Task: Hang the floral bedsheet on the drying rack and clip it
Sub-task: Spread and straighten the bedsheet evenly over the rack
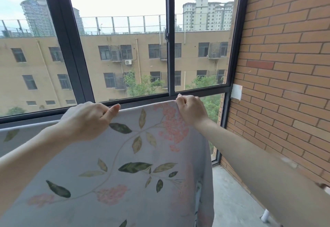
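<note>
Below window frame [169,93]: floral bedsheet [125,155], stretched flat for hanging. Top edge pinched by left hand [87,119] and right hand [191,109], apart. No clips seen.

Dark-framed window [169,48] ahead; brick wall [285,57] right; concrete floor [235,196] below.

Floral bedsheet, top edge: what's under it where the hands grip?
The floral bedsheet covers whatever supports it; no rack bar or clip is visible. Left hand and right hand pinch the top edge.
</note>
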The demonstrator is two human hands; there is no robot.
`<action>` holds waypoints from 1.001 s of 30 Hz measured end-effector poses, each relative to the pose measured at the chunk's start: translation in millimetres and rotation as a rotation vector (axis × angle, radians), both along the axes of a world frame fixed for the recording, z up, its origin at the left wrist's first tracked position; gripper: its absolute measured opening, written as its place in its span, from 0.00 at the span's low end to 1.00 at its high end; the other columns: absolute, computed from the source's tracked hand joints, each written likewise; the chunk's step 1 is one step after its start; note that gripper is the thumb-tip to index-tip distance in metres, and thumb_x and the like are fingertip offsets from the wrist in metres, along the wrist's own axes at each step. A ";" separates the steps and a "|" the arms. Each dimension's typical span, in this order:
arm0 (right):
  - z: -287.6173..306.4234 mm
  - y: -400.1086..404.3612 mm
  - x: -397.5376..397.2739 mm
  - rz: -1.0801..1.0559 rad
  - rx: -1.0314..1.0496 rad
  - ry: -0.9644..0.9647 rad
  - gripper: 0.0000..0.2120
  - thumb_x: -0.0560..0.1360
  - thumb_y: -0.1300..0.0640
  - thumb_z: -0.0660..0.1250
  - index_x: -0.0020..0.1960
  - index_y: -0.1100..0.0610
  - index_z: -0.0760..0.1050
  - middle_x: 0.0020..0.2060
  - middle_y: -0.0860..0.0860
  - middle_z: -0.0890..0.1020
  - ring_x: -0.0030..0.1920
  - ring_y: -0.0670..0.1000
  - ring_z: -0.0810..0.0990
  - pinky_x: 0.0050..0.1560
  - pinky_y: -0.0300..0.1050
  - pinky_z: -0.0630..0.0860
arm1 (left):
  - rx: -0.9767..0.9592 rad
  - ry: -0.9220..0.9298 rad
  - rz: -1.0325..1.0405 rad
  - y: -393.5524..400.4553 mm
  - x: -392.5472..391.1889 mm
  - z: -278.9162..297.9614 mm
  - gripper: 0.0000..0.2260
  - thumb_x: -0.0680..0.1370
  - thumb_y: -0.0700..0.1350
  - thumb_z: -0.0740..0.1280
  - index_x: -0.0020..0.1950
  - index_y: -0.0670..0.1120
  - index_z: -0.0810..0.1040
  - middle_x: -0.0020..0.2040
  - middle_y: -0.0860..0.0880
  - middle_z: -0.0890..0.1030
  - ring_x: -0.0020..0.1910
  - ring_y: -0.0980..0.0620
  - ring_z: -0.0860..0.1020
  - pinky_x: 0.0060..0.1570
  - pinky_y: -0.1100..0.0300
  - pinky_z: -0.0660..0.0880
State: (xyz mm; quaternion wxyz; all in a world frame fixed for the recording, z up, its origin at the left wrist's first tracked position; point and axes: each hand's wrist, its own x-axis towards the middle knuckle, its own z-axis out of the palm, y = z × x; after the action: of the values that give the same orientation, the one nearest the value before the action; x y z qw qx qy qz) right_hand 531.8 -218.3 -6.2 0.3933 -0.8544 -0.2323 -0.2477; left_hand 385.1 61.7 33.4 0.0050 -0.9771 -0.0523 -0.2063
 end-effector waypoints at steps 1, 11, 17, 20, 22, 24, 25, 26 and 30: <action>0.9 -0.1 -0.8 0.000 0.001 0.005 0.28 0.85 0.50 0.55 0.26 0.53 0.61 0.20 0.46 0.67 0.26 0.52 0.68 0.32 0.48 0.66 | 0.007 -0.019 0.021 7.8 -5.2 -1.2 0.33 0.80 0.69 0.43 0.32 0.47 0.70 0.28 0.50 0.77 0.31 0.50 0.76 0.33 0.55 0.68; -10.7 -6.4 4.5 -0.085 0.062 -0.052 0.27 0.83 0.54 0.58 0.25 0.54 0.60 0.19 0.45 0.64 0.24 0.50 0.65 0.30 0.45 0.59 | 0.025 -0.120 0.042 -12.9 -6.5 -10.4 0.30 0.84 0.63 0.47 0.35 0.44 0.72 0.29 0.50 0.77 0.32 0.52 0.75 0.33 0.55 0.66; 2.0 -15.0 11.8 -0.140 0.077 0.002 0.24 0.84 0.53 0.56 0.30 0.60 0.67 0.27 0.55 0.75 0.34 0.60 0.75 0.34 0.50 0.66 | 0.028 -0.167 0.012 -34.6 14.3 -3.0 0.29 0.85 0.61 0.48 0.35 0.45 0.76 0.32 0.51 0.78 0.35 0.47 0.75 0.37 0.53 0.65; -1.8 -8.0 1.2 -0.184 0.051 0.062 0.21 0.83 0.53 0.54 0.35 0.61 0.73 0.32 0.56 0.78 0.40 0.62 0.77 0.38 0.51 0.68 | 0.034 -0.146 0.027 -33.1 11.1 -10.8 0.29 0.85 0.61 0.48 0.36 0.47 0.77 0.34 0.51 0.78 0.37 0.45 0.75 0.40 0.52 0.65; -3.8 3.6 -14.0 -0.172 0.023 -0.013 0.21 0.81 0.51 0.52 0.40 0.59 0.77 0.39 0.54 0.82 0.46 0.60 0.78 0.45 0.51 0.71 | 0.024 -0.127 0.031 -27.5 7.5 -9.9 0.28 0.86 0.61 0.48 0.37 0.47 0.76 0.34 0.52 0.76 0.38 0.44 0.75 0.40 0.52 0.64; -4.6 21.9 -33.2 -0.122 -0.042 -0.112 0.18 0.81 0.51 0.53 0.48 0.55 0.81 0.49 0.51 0.84 0.55 0.56 0.78 0.59 0.52 0.72 | 0.022 -0.099 0.019 -21.8 2.4 -6.9 0.27 0.86 0.60 0.48 0.39 0.48 0.76 0.35 0.52 0.75 0.39 0.45 0.74 0.41 0.52 0.64; -5.2 34.5 -43.9 -0.078 -0.072 -0.146 0.15 0.82 0.52 0.56 0.52 0.53 0.82 0.52 0.49 0.84 0.58 0.55 0.77 0.64 0.53 0.70 | 0.017 -0.071 0.006 -17.1 -2.7 -4.9 0.25 0.86 0.60 0.48 0.41 0.49 0.75 0.36 0.52 0.75 0.40 0.45 0.75 0.41 0.52 0.65; -6.0 47.5 -53.2 -0.037 -0.103 -0.172 0.13 0.83 0.53 0.58 0.55 0.52 0.81 0.54 0.47 0.83 0.60 0.53 0.76 0.70 0.54 0.66 | 0.010 -0.047 -0.011 -12.2 -8.1 -4.1 0.23 0.86 0.60 0.48 0.43 0.50 0.74 0.38 0.52 0.76 0.41 0.45 0.75 0.42 0.52 0.65; -4.4 101.8 -95.4 0.026 -0.241 -0.160 0.14 0.84 0.48 0.59 0.64 0.49 0.78 0.60 0.45 0.81 0.66 0.50 0.74 0.80 0.55 0.47 | -0.015 -0.008 -0.062 25.9 -48.4 -5.3 0.16 0.85 0.61 0.52 0.52 0.52 0.72 0.49 0.50 0.80 0.48 0.46 0.77 0.47 0.51 0.67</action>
State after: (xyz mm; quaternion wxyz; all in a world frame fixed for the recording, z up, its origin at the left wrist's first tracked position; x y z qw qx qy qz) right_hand 436.4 -116.5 -10.6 0.2712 -0.8699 -0.3022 -0.2800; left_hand 336.7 87.6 28.2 -0.0089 -0.9774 -0.0235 -0.2098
